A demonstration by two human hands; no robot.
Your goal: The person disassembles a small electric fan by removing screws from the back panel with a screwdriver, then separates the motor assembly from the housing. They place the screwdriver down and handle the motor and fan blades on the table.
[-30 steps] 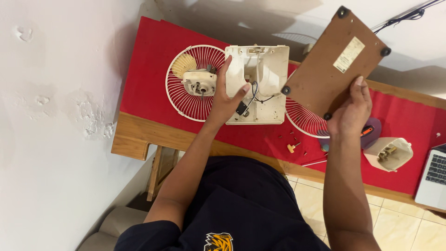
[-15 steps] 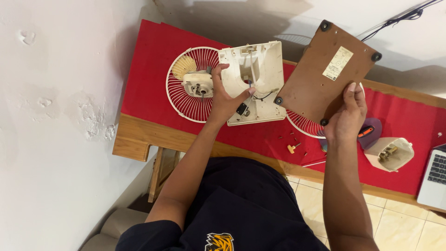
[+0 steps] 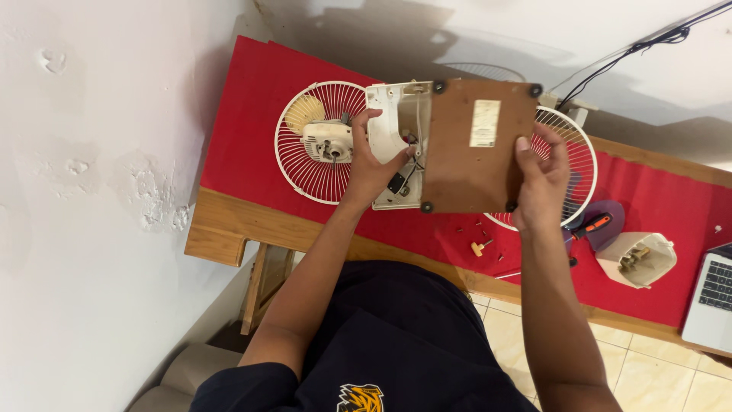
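Right hand point(image 3: 540, 177) grips brown, pale-labelled panel point(image 3: 474, 156).

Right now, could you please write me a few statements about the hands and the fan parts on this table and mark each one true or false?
1. The right hand grips the brown board at its lower right corner. True.
2. The left hand rests on the laptop. False: it holds the cream fan base; the laptop lies untouched at the far right.
3. The brown board sits over the cream fan base. True.
4. The table is covered with a blue cloth. False: the cloth is red.
5. A fan motor lies on the round wire grille left of the left hand. True.
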